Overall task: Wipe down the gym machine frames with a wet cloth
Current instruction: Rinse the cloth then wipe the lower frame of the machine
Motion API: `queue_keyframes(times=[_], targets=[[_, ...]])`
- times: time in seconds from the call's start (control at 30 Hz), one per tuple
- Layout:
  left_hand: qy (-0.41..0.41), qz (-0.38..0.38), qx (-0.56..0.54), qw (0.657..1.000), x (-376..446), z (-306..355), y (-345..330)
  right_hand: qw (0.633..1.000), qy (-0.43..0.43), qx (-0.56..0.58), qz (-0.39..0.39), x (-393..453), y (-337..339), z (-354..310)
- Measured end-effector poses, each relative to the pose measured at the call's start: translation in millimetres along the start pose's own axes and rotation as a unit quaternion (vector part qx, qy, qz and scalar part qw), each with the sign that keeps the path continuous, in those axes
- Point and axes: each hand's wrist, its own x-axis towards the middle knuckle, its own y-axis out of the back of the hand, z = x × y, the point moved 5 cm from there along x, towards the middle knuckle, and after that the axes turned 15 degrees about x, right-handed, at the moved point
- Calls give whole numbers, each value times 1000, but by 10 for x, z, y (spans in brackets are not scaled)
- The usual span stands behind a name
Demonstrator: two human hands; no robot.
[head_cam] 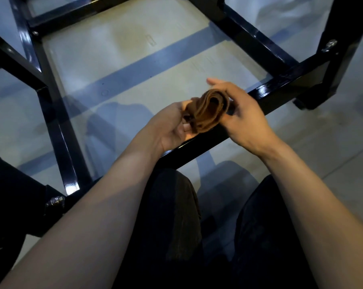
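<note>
Head view: L hand (172,126) & R hand (241,113) hold brown cloth (207,113) above frame (266,90).

Both bare forearms reach forward from the lower corners and draw together toward the middle; the left hand (173,126) lies palm up, wrist bent back, its fingers (185,127) curled up round the near end of a cloth (208,113); the right hand (242,113) comes over from the right, back uppermost, thumb side tucked against the cloth's far end, forefinger straight and pointing left; dark-trousered knees show below, between the arms
</note>
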Motion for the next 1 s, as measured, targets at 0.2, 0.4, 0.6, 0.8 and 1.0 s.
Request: queue_keyframes(times=[0.2, 0.4, 0.6, 0.8, 1.0], targets=[[-31, 172, 215, 961, 26, 75, 115, 981, -84, 120, 124, 19, 167, 38], [-151, 214, 197, 945, -5, 136, 86, 954, -149, 114, 235, -51, 167, 189], [-193, 215, 266, 920, -16, 176, -103, 983, -100, -13, 154, -55, -25, 159], [-144, 97, 135, 975, 2, 128, -90, 995, -66, -31, 72, -40, -108, 85], [-133, 98, 106, 981, -19, 132, -72, 994, -104, 26, 13, -81, -231, 241]])
